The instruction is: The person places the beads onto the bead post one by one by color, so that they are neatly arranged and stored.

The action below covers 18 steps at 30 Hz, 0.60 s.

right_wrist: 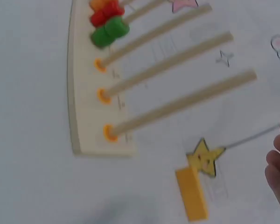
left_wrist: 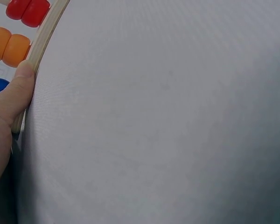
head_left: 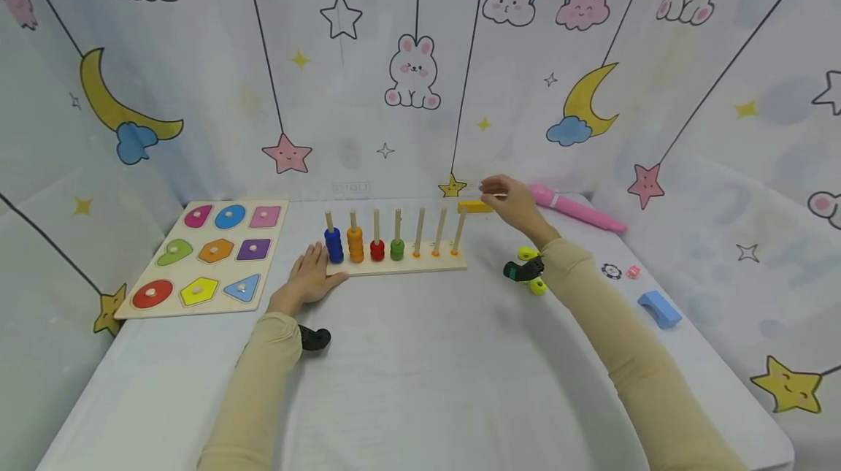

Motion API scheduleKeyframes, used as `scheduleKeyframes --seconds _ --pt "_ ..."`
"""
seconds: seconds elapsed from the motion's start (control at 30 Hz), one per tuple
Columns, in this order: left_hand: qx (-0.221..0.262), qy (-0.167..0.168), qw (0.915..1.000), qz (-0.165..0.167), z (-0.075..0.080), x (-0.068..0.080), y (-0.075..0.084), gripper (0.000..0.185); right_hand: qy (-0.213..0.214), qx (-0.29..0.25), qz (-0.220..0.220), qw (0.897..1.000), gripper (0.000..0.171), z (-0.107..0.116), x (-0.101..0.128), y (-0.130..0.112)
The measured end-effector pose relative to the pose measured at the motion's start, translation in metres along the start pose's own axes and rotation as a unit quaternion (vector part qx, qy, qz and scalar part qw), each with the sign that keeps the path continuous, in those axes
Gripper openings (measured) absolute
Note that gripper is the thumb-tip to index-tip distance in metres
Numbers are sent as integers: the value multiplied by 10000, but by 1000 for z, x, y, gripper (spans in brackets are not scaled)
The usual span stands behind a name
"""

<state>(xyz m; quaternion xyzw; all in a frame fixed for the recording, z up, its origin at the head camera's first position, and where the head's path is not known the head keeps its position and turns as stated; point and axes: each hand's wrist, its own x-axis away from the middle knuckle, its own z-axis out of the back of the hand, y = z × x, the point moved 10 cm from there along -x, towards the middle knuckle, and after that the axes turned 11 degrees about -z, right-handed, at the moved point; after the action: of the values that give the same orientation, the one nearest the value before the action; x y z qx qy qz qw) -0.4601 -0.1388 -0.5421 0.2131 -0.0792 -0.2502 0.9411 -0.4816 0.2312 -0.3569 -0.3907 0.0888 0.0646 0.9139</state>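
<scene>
A wooden peg board (head_left: pixel 434 262) stands mid-table, with blue (head_left: pixel 333 246), orange (head_left: pixel 355 244), red (head_left: pixel 377 250) and green (head_left: pixel 397 249) beads on its left pegs. Three pegs on the right carry no beads. My left hand (head_left: pixel 307 277) rests against the board's left end, fingers extended, with the thumb (left_wrist: pixel 22 86) along its front edge in the left wrist view. My right hand (head_left: pixel 515 202) is raised beyond the board's right end, near a yellow block (right_wrist: pixel 192 193). Its fingers are loosely bent, and nothing shows between them.
A shape puzzle board (head_left: pixel 268 266) lies at the left. On the right are a pink stick-like toy (head_left: pixel 578 209), a yellow-green object (head_left: pixel 537 286) partly behind the right wrist, a black-and-white disc (head_left: pixel 611 271), a small pink piece (head_left: pixel 633 272) and a blue arch block (head_left: pixel 659 309).
</scene>
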Motion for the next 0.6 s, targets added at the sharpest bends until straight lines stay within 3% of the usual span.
scheduleKeyframes --seconds 0.33,0.47,0.6 --pt "89 -9 10000 -16 14 13 19 92 106 702 -1045 9920 37 76 47 126" --pt "140 5 9999 -45 16 15 24 91 188 914 -1203 9883 39 95 69 157" --pt "166 17 9998 -51 13 13 22 93 256 1003 -1269 9865 40 106 82 172"
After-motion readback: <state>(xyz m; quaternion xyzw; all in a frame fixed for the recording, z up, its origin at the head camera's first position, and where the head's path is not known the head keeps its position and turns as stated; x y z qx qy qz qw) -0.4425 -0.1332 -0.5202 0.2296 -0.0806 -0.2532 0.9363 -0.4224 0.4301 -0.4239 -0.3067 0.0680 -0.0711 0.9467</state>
